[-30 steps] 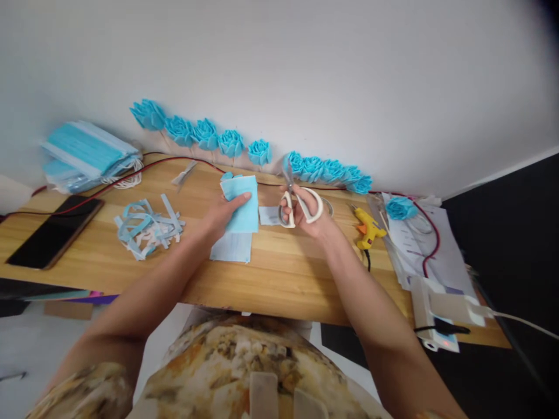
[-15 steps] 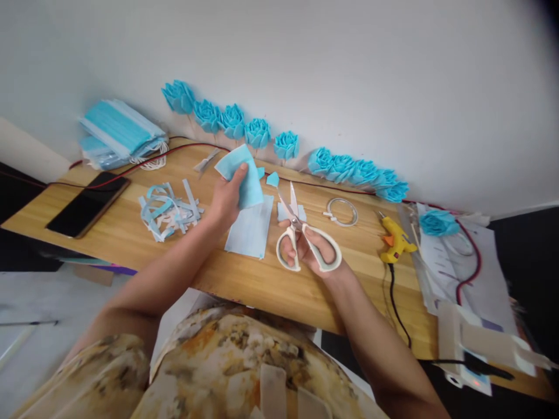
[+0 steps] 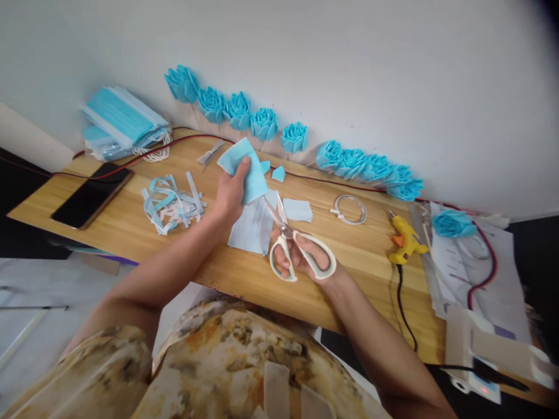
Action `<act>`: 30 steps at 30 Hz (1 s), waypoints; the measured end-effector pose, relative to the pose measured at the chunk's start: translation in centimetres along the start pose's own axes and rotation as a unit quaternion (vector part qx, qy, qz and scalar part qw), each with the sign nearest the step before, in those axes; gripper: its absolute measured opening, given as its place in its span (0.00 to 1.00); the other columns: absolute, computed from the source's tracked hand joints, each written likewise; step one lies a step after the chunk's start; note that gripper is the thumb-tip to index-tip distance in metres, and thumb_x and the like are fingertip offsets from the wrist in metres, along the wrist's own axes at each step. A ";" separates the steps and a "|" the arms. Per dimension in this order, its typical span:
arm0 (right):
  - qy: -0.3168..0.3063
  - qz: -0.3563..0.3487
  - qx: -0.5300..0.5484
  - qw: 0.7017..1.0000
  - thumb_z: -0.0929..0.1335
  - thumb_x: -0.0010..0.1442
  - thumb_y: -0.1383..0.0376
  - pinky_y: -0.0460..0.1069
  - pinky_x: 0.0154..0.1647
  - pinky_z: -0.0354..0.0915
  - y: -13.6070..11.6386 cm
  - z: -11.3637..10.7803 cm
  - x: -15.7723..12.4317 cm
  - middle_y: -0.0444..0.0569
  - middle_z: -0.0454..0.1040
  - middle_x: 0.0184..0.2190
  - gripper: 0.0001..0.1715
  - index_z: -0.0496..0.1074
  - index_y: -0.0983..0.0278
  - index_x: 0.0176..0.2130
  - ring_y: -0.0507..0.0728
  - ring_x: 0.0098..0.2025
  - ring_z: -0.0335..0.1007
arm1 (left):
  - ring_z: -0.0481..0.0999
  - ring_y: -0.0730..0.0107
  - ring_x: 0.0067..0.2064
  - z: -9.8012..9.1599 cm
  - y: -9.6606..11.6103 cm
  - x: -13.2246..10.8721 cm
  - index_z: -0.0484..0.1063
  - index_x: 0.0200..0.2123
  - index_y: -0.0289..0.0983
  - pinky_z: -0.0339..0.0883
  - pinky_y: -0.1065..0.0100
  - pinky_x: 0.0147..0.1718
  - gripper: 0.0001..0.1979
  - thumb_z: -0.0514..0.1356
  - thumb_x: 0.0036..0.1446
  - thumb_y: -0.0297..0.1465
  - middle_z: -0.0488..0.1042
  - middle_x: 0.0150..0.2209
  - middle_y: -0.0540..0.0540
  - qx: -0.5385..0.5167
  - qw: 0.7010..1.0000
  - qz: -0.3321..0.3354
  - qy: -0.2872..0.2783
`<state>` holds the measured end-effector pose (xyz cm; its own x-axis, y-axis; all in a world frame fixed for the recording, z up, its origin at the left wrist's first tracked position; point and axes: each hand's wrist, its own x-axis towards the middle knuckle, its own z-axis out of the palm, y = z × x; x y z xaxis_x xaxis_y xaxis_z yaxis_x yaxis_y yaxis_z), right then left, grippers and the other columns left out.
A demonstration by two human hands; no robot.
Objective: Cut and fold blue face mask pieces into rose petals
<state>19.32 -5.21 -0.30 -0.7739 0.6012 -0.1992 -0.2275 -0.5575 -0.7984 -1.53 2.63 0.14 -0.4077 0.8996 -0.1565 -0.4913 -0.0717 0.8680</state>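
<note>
My left hand (image 3: 233, 189) grips a folded light-blue piece of mask fabric (image 3: 252, 181), thumb on top. In my right hand (image 3: 308, 254) is a pair of white-handled scissors (image 3: 283, 229), fingers through the loops. The blades stand apart, with their tips close to the lower right corner of the held fabric. Below lies a flat pale blue fabric sheet (image 3: 251, 230), partly covered by my left hand and the scissors. A smaller pale fabric piece (image 3: 297, 210) rests right of the blades. Small blue petal-shaped cutouts (image 3: 278, 173) lie just behind.
Blue fabric flowers (image 3: 264, 124) line the wall. Stacked face masks (image 3: 124, 119), a phone (image 3: 91, 195) and cut strips (image 3: 172, 201) occupy the left. A wire coil (image 3: 350, 209), a yellow glue gun (image 3: 406, 238) with a cord, and papers (image 3: 502, 279) are on the right.
The scissors have moved left, closer to the held fabric, and their blades now point up and left. My left hand keeps its grip. The whole view has shifted slightly.
</note>
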 end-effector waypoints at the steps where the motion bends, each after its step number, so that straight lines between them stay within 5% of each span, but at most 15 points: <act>1: -0.003 -0.005 0.002 1.000 0.72 0.61 0.42 0.46 0.23 0.72 0.0 0.0 0.0 0.44 0.72 0.26 0.30 0.77 0.62 0.49 0.53 0.24 0.71 | 0.80 0.64 0.44 0.0 -0.1 0.0 0.74 0.43 0.37 0.75 0.68 0.45 0.25 0.74 0.50 0.46 0.80 0.38 0.48 0.002 1.000 0.009 0.000; 8: 0.014 -0.017 0.008 1.000 0.73 0.60 0.43 0.47 0.23 0.72 -0.1 0.1 0.3 0.45 0.73 0.27 0.28 0.77 0.63 0.47 0.52 0.25 0.68 | 0.79 0.70 0.37 0.4 -0.4 -0.5 0.74 0.40 0.37 0.74 0.71 0.39 0.18 0.72 0.54 0.42 0.77 0.33 0.51 0.010 1.000 0.014 -0.017; 23: 0.025 -0.048 -0.010 0.998 0.71 0.63 0.44 0.46 0.22 0.68 0.6 -0.7 0.6 0.43 0.74 0.27 0.30 0.70 0.63 0.52 0.54 0.25 0.74 | 0.79 0.66 0.38 0.4 -1.3 -1.3 0.77 0.40 0.36 0.73 0.68 0.38 0.24 0.73 0.49 0.49 0.80 0.35 0.47 0.063 0.994 0.012 -0.086; 30: 0.048 -0.058 -0.018 0.997 0.70 0.62 0.42 0.47 0.23 0.67 0.2 -0.4 0.5 0.42 0.73 0.26 0.31 0.70 0.62 0.51 0.54 0.24 0.72 | 0.82 0.54 0.49 -0.1 -0.2 -0.7 0.76 0.46 0.35 0.74 0.58 0.50 0.30 0.74 0.47 0.50 0.82 0.45 0.42 0.054 0.968 -0.028 -0.242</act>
<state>19.14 -4.74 -0.79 -0.6837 0.7127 -0.1570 -0.2887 -0.4617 -0.8387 -1.25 1.94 0.07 0.0380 0.9992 0.0121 -0.4085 0.0045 0.9127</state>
